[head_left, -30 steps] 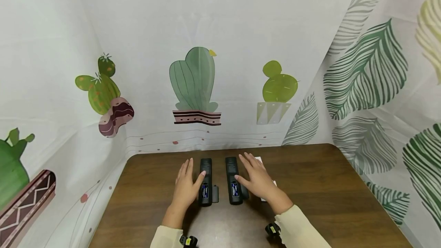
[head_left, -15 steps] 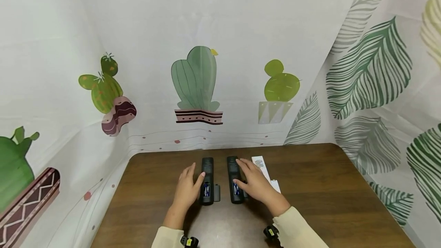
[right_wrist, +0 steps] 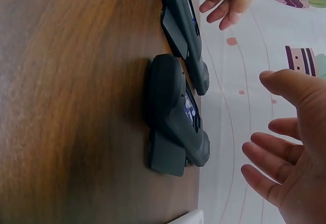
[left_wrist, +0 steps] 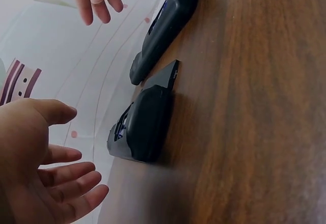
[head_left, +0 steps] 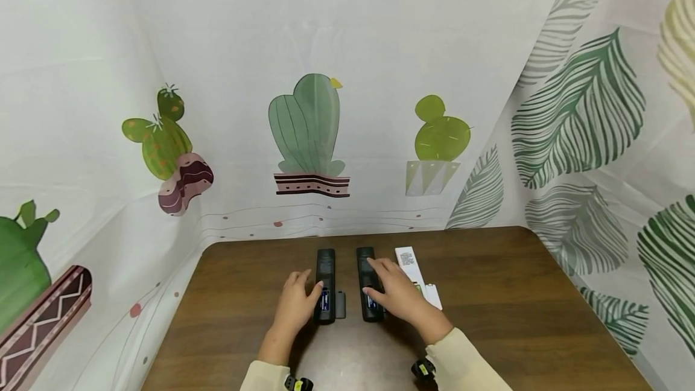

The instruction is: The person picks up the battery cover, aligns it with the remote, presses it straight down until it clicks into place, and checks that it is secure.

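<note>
Holds left hand [head_left: 297, 302] in the air by the outer side of left remote [head_left: 326, 264], with fingers relaxed and apart, gripping nothing. Holds right hand [head_left: 399, 291] likewise, partly over right remote [head_left: 366, 267], with fingers loose and carrying nothing. Has both black remotes back up on the desk [head_left: 488, 294], near each other, with blue batteries [head_left: 324, 300] showing in uncovered bays. Has left cover [head_left: 340, 305] and right cover [right_wrist: 167, 152] each just right of its remote. Has a labelled slim white piece [head_left: 408, 261] farther right, near the right hand.
</note>
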{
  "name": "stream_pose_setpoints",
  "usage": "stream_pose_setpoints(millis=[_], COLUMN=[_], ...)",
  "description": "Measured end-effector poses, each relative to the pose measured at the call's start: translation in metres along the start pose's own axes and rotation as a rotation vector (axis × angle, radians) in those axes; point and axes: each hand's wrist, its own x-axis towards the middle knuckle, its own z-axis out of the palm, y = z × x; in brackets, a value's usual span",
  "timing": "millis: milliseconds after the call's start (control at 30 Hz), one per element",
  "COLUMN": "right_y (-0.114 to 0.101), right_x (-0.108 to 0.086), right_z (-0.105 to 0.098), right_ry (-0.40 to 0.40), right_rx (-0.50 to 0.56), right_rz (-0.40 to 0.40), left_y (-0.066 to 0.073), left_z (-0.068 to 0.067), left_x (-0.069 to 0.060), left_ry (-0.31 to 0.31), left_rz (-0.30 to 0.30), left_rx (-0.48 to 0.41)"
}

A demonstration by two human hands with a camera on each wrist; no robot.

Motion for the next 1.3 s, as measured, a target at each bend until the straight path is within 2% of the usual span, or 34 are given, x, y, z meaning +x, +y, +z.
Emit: stream_pose_setpoints(millis=[267, 533, 733, 1033, 1300], right_y=[-0.001, -0.001, -0.002, -0.006, -0.012], right_x=[0.001, 0.002, 0.001, 0.001, 0.000], right_z=[0.005, 0.009, 0.012, 0.020, 0.024], right_ry=[-0.033, -0.053, -0.054, -0.042, -0.069], right_rx=[0.036, 0.062, 0.077, 0.059, 0.033], right_rz=[0.036, 0.006, 0.005, -0.028, -0.040], left_y=[-0.004, -0.005, -0.007, -0.007, -0.005], left_z=[0.003, 0.004, 0.007, 0.008, 0.010], left_x=[-0.001, -0.002, -0.003, -0.006, -0.005], left_ry=[-0.001, 0.009, 0.017, 0.018, 0.019], left_rz=[-0.013, -0.009, 0.005, -0.015, -0.020], left_rx=[0.009, -0.010, 0.034, 0.039, 0.012])
